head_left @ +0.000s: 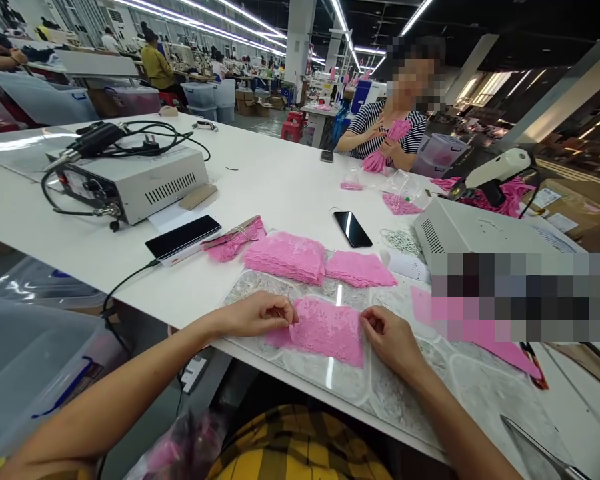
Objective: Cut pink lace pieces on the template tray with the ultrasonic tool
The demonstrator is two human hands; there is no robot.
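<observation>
A pink lace piece lies on the clear mat in front of me, its surface patterned. My left hand pinches its left edge between thumb and fingertips. At the opposite edge, my right hand has its fingers closed on the upper right corner. Part of another pink piece shows under the left side. Just behind are a thick stack of pink lace pieces and a lower pink lace pile.
Two phones, one black and one on a white block, lie beyond the stacks. Grey machine boxes stand left and right. Tweezers rest at lower right. Across the table a person in a striped shirt holds pink fabric.
</observation>
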